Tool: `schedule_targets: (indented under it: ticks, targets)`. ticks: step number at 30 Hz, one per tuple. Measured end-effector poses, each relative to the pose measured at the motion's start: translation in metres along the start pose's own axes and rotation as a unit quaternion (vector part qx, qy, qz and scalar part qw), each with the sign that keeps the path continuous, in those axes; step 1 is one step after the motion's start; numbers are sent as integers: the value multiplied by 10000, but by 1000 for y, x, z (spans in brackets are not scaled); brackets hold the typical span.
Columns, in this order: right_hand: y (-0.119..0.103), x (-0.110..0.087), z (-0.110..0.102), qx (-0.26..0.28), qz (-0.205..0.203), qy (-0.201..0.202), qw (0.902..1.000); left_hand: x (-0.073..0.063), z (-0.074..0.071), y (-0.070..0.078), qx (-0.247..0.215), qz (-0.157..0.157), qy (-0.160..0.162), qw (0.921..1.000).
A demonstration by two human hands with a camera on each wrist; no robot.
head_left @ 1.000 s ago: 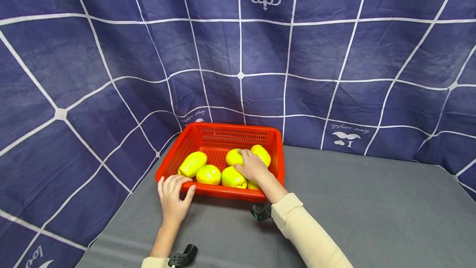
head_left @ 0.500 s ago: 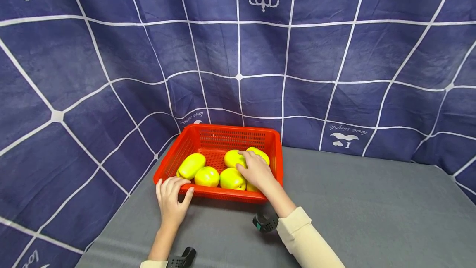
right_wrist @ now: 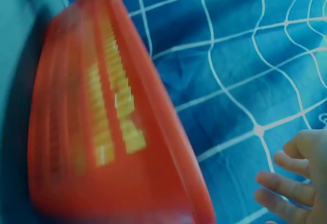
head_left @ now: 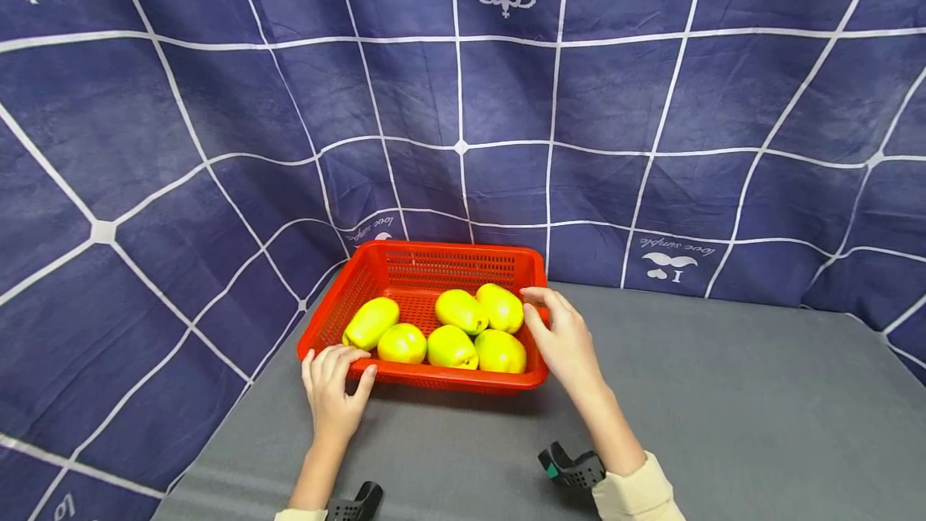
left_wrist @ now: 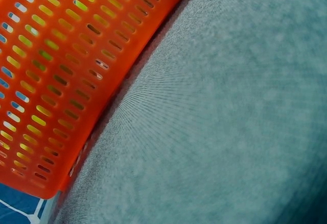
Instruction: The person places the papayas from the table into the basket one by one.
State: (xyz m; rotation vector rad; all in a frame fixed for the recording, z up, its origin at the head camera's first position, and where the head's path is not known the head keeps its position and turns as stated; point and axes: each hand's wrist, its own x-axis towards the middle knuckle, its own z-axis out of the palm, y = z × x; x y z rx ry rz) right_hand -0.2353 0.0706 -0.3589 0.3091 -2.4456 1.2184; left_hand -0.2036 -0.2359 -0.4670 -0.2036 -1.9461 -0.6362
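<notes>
A red plastic basket (head_left: 463, 380) with slotted walls stands on the grey surface. Several smooth yellow-green fruits lie inside it, among them a longer one (head_left: 371, 323) at the left and a rounded one (head_left: 501, 352) in the front right corner. My left hand (head_left: 336, 392) holds the front rim near the left corner, fingers over the edge and thumb on the outer side. By the right rim, my right hand (head_left: 567, 340) has its fingers loosely bent and parted, with nothing in them. The right wrist view shows those fingers (right_wrist: 286, 183) spread beside the basket's wall (right_wrist: 117, 178).
A dark blue curtain (head_left: 615, 103) with white grid lines hangs behind and to the left. The grey cloth-covered surface (head_left: 738, 392) extends right of the basket. Each wrist wears a black camera mount, the right one (head_left: 571, 469) hanging below the forearm.
My right hand has come off the fruits at the basket's right side and moved right to the rim, uncovering the front right fruit. The left hand stays on the front rim.
</notes>
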Motion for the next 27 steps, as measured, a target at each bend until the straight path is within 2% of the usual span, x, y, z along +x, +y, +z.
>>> schedule_targets:
  ticks: [4, 8, 14, 18, 22, 25, 27]
  targets:
    - [22, -10, -29, -426, -404, 540, 9968, 0, 0, 0, -15, -1, -4, 10000]
    - [44, -22, -59, -1018, -639, 844, 9892, 1, -2, -1, 22, 15, 14, 10000]
    - [70, -40, -103, -1685, -628, 1043, 9782, 4, -3, -2, 17, 54, 31, 10000]
    - [87, -51, -128, -2033, -443, 1043, 9725, 4, -2, -2, 12, 58, 19, 10000]
    - [106, -60, -144, -2422, -280, 948, 9652, 4, -2, -3, 34, 32, 37, 10000]
    - [119, -66, -153, -2822, -70, 523, 9579, 3, -2, -4, 63, 18, 30, 10000]
    - [126, -69, -157, -3075, 127, 54, 9514, 3, -2, -4, 65, 22, 28, 10000]
